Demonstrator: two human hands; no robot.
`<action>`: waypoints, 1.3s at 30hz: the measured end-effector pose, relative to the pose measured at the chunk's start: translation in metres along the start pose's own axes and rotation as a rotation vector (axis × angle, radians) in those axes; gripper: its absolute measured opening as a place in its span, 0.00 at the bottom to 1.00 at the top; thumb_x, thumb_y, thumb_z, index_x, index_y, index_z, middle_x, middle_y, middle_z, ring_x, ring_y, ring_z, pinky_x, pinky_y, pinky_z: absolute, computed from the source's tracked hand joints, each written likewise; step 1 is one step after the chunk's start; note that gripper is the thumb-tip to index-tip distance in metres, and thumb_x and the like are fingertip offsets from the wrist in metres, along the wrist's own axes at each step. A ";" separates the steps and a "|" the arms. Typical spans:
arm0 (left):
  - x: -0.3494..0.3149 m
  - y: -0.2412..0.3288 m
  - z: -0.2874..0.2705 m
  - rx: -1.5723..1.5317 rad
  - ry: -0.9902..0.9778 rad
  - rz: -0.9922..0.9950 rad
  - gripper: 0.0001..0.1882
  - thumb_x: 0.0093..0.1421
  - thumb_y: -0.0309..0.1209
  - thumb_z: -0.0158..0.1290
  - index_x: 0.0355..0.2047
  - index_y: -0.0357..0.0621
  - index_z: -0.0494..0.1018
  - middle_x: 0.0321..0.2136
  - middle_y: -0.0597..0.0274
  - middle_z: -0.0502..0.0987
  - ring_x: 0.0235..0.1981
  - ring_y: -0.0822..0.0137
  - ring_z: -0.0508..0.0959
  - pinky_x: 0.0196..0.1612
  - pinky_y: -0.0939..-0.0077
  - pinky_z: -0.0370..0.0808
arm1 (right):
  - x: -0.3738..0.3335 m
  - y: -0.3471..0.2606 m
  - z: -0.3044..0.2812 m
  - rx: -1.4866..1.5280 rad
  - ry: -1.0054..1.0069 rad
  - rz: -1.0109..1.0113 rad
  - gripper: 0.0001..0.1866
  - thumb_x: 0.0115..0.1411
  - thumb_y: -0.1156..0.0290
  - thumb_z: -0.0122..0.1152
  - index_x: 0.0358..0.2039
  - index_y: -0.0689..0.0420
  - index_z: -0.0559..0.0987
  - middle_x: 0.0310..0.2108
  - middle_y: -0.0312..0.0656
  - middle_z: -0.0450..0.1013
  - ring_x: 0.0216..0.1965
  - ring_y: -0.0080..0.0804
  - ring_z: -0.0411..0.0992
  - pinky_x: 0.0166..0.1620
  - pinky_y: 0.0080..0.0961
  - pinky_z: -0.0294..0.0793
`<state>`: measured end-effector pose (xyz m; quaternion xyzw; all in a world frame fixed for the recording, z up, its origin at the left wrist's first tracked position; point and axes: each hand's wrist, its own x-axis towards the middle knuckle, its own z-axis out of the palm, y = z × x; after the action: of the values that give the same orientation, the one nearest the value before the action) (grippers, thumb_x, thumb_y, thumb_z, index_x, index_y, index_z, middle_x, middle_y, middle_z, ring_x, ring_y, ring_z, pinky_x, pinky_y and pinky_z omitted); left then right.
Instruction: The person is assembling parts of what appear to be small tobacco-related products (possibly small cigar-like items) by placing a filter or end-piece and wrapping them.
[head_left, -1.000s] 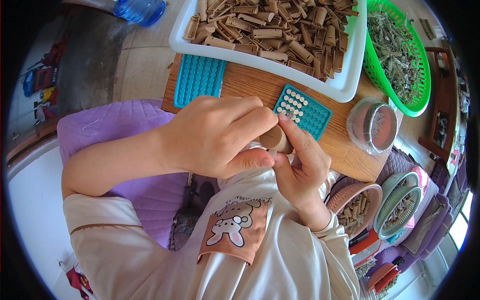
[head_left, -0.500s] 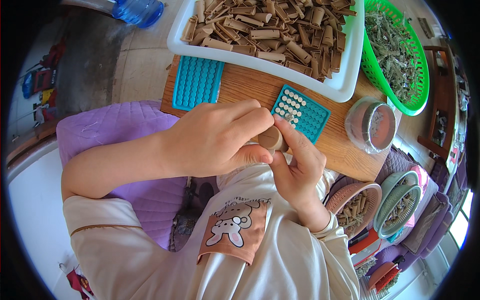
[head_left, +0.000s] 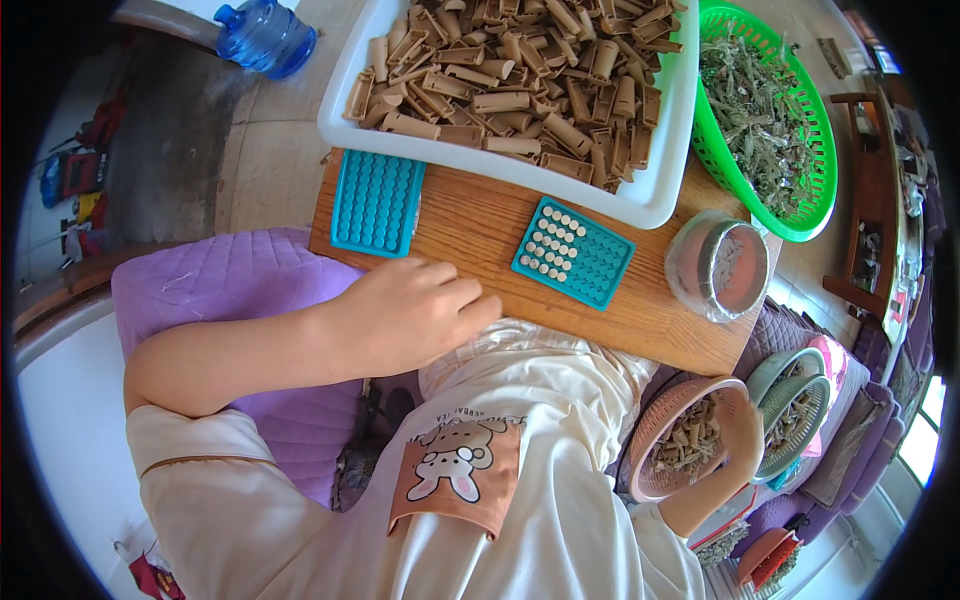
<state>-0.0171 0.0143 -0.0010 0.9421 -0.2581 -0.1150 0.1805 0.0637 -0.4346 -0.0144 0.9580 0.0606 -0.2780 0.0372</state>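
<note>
My left hand hangs by the near edge of the wooden table, back upward, its fingers curled together. Whatever they may hold is hidden beneath them. My right hand is stretched out to the right, at the rim of a pink basket of brown pieces and next to a pale green basket. Its fingers are too hidden and unclear to read. Ahead lies a teal tray with rows of small round whitish discs in its left part. A second teal tray farther left shows no discs.
A white tub heaped with brown half-tube pieces stands at the back. To its right is a green basket of wrapped bits. A plastic-lined round bowl sits at the table's right corner. A blue water bottle lies far left.
My hands have parted; both were on a brown cylinder, which no longer shows. The right hand moved right to the baskets, the left slightly left and down. The disc tray is now uncovered.
</note>
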 end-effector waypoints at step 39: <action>0.072 0.044 0.222 -0.366 -2.165 0.115 0.35 0.41 0.33 0.60 0.50 0.53 0.58 0.40 0.77 0.66 0.32 0.80 0.65 0.33 0.84 0.62 | 0.092 -0.171 -0.071 1.427 0.756 -0.607 0.04 0.53 0.75 0.51 0.27 0.62 0.68 0.21 0.32 0.63 0.21 0.15 0.60 0.24 0.10 0.59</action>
<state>-0.0452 -0.1212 -0.1937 0.2882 -0.3024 -0.9086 0.0005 0.1552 -0.2491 -0.0106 0.7228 0.1333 0.0902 -0.6721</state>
